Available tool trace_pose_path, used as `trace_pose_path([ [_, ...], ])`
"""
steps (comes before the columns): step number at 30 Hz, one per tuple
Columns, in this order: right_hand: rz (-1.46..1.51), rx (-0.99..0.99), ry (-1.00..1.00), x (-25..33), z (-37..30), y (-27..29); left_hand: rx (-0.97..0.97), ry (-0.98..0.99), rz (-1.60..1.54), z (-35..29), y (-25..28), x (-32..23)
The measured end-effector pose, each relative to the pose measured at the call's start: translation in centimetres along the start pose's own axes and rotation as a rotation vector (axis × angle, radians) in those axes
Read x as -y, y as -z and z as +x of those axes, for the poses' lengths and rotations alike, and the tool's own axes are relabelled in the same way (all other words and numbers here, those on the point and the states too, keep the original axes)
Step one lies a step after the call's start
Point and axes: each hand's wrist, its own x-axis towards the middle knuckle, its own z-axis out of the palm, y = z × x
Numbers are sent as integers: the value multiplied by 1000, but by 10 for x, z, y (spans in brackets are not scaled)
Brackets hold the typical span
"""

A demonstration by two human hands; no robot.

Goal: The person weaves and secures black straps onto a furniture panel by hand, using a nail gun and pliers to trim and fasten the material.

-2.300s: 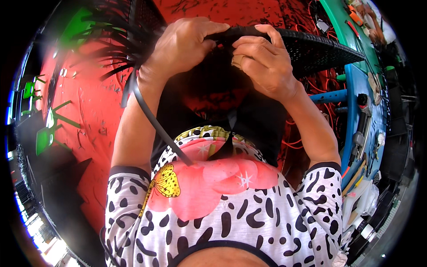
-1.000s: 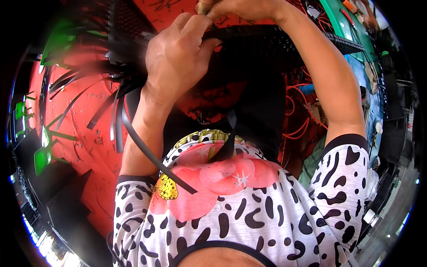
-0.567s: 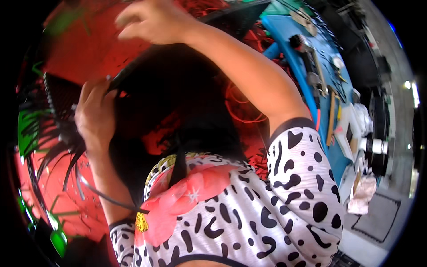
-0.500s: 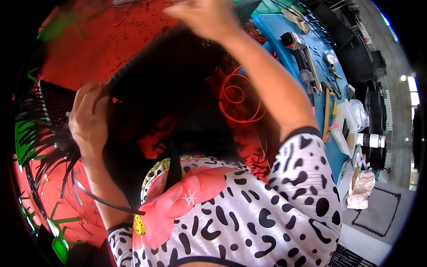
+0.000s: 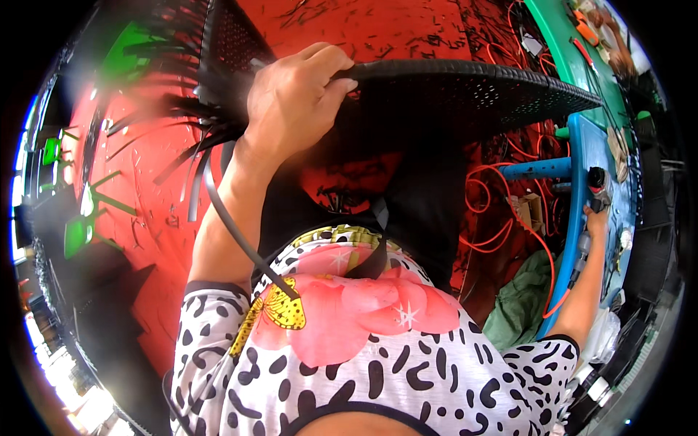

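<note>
My left hand is closed over the rim of a black woven wicker piece standing in front of my lap. Loose black strips fan out beside that wrist. Far to the right, my right hand has its fingers around an air-powered nail gun at the edge of the blue table. The gun's grey body is partly hidden by the hand and forearm. A red air hose runs to its lower end.
Black offcuts litter the red floor. Coils of red hose lie below the table by a small carton and green cloth. A green table stands farther back. Green-legged items sit at left.
My right hand has moved from the far side of the wicker piece to the nail gun and taken hold of it. The view has swung right; my left hand still grips the rim.
</note>
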Motion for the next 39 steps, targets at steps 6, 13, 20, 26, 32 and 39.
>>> trace_pose_path([
  [6, 78, 1, -74, 39, -54, 45, 37, 25, -6, 3, 1, 2],
  [13, 751, 148, 278, 145, -172, 151, 5, 16, -12, 6, -4, -4],
  [20, 1070, 679, 545, 281, -267, 188, 124, 75, -36, 10, -10, -2],
  [26, 966, 893, 587, 309, -273, 167, 147, 89, -41, 6, -43, -19],
  [32, 900, 964, 571, 313, -271, 175, -71, -52, -127, 5, -54, -21],
  [39, 858, 985, 590, 312, -262, 180, 44, 21, -122, 7, -50, -30],
])
